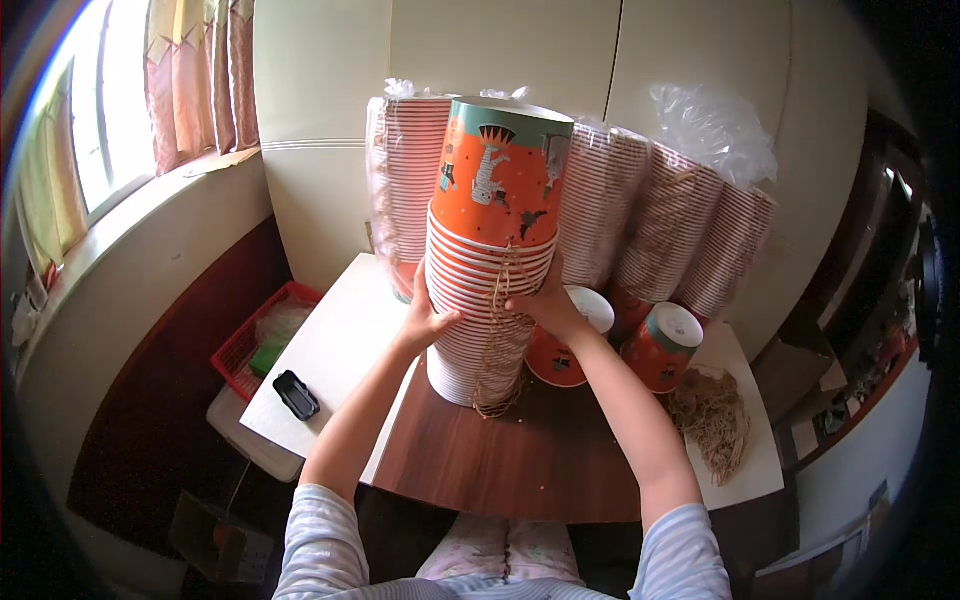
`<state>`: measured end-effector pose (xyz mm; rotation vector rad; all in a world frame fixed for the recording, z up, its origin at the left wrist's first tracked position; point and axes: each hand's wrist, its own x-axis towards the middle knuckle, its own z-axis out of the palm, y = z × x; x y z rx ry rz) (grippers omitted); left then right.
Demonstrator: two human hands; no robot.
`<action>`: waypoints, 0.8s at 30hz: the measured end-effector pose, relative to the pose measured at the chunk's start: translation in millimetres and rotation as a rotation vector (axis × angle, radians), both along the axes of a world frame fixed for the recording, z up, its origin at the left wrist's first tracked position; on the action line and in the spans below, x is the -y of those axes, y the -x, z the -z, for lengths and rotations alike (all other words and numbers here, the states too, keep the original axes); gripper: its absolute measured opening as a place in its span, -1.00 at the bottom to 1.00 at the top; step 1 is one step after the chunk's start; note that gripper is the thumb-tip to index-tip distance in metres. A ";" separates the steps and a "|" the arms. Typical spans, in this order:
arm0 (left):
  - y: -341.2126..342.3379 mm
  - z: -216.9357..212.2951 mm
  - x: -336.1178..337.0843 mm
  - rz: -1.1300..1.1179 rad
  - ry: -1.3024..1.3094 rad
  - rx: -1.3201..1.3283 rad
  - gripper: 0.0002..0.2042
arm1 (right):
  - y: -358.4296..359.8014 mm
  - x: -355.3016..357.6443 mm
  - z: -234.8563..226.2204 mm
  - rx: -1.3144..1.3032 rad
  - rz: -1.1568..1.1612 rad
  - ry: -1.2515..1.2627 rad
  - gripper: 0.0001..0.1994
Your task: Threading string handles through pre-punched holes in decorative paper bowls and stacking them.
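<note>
A tall stack of nested paper buckets [490, 190] stands upside down on the brown wooden board. The top bucket is orange with a green band and printed figures; below it show many white rims. My left hand [428, 318] wraps the stack's left side, thumb toward the front. On the right side my right hand [548, 303] grips it too, its thumb by the twisted paper-cord handles [505, 330] that hang down the front. The far fingers of both hands are partly hidden behind the stack.
Plastic-wrapped bucket stacks [600, 190] line the back. Two upturned orange buckets [663, 345] stand at right, beside a tangled pile of cords [712, 420]. A black tray [296, 395] lies on the white tabletop [330, 330] at left; a red basket [235, 365] sits beyond its edge.
</note>
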<state>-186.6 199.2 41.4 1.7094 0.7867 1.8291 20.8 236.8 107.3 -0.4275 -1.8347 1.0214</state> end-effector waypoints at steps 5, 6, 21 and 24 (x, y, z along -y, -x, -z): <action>-4.4 -1.2 6.2 0.015 -0.005 0.015 0.14 | 9.6 24.5 -16.1 -0.067 -0.008 0.021 0.30; -5.3 -0.5 7.9 0.008 -0.009 0.030 0.15 | 10.7 22.3 -12.4 -0.067 -0.012 0.023 0.30; 11.6 -4.2 0.2 0.096 0.109 -0.022 0.18 | -13.6 -25.5 2.2 0.162 -0.027 0.061 0.36; 6.0 -0.4 -1.9 0.097 0.062 0.024 0.21 | -10.0 -26.1 8.8 0.119 0.026 -0.047 0.32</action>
